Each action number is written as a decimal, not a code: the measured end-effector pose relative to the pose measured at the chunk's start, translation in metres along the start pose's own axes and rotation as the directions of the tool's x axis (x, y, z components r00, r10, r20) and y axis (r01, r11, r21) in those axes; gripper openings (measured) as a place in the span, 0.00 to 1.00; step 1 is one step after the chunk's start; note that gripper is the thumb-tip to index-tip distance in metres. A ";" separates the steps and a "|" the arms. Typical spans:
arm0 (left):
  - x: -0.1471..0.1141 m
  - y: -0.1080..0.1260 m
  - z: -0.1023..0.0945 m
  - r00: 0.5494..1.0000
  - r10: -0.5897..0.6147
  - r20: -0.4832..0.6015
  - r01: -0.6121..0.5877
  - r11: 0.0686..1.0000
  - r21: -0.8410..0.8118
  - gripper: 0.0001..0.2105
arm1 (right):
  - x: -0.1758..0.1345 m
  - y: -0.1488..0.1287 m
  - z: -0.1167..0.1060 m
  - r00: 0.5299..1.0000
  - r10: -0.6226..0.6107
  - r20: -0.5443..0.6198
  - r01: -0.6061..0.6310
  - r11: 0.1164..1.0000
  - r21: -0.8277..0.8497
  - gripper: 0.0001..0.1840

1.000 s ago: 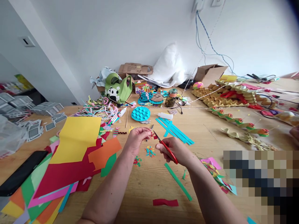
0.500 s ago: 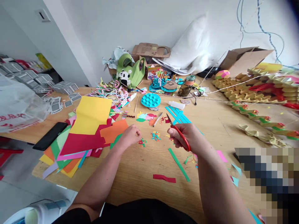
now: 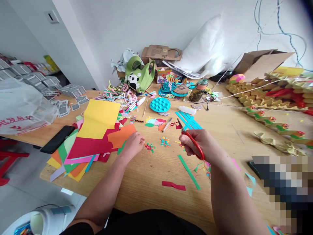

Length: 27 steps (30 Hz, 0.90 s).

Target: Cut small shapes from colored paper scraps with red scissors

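Your right hand point(image 3: 204, 140) is gripping the red-handled scissors point(image 3: 195, 143) above the table point(image 3: 146, 199), fingers wrapped round the handles, blades pointing up and away, tips close to a small dark-red paper piece point(image 3: 178, 126). Your left hand point(image 3: 133, 143) is overlapping the orange sheet point(image 3: 119, 135) in view, near the red and green bits point(image 3: 150, 148); its fingers are sitting curled, can't tell if they're fully closed or pinching something tiny. Progress, at a guess: small cutting is running well under way, since the red and green bits and the multicoloured bits point(image 3: 165, 141) are already lying in two little heaps between your hands. Not cut small: the green strip point(image 3: 188, 172) is lying slantwise nearer you, the red strip point(image 3: 173, 185) is lying nearest, and the blue strips point(image 3: 189, 120) are overlapping beyond the scissors. The yellow sheet point(image 3: 99, 119) is lying large on the left-hand stack. Trimmings point(image 3: 199, 167) are lying by your right forearm. How much cutting is remaining, can't tell.
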State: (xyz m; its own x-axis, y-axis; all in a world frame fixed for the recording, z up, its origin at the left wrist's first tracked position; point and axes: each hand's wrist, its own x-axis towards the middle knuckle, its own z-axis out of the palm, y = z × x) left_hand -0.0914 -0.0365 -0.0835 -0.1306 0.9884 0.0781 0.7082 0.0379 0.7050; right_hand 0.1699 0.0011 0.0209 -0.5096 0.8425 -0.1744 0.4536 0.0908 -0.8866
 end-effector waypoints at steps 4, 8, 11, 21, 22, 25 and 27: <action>0.006 0.039 -0.011 0.978 -0.018 0.208 0.114 0.882 -0.458 0.15 | 0.000 0.005 0.000 0.996 -0.059 0.069 0.055 0.997 0.062 0.28; 0.011 0.082 -0.020 0.893 0.213 0.396 0.229 0.542 -0.809 0.34 | -0.002 0.001 0.001 0.988 -0.089 0.125 0.069 0.986 0.150 0.28; 0.019 0.102 -0.021 0.868 0.292 0.401 0.251 0.440 -0.862 0.36 | -0.003 -0.001 0.000 0.985 -0.103 0.141 0.075 0.979 0.188 0.28; 0.040 0.115 -0.006 0.902 0.236 0.362 0.240 0.424 -0.873 0.11 | 0.002 0.011 0.000 0.987 -0.079 0.139 0.041 0.967 0.253 0.27; 0.042 0.117 -0.005 0.909 0.223 0.352 0.237 0.419 -0.877 0.11 | 0.003 0.011 0.000 0.986 -0.088 0.138 0.051 0.965 0.256 0.28; 0.049 0.120 -0.002 0.952 0.144 0.269 0.188 0.418 -0.889 0.11 | 0.004 0.013 -0.004 0.978 -0.152 0.146 0.113 0.963 0.243 0.28; 0.053 0.122 0.001 0.986 0.047 0.162 0.130 0.401 -0.907 0.11 | 0.006 0.014 -0.007 0.969 -0.198 0.147 0.163 0.962 0.218 0.27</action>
State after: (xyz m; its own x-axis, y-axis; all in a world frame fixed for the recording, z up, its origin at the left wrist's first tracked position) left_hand -0.0112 0.0210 0.0056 0.0172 0.9998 -0.0038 -0.3624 0.0098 0.9320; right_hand 0.1785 0.0111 0.0102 -0.6911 0.7205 -0.0569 0.1939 0.1090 -0.9749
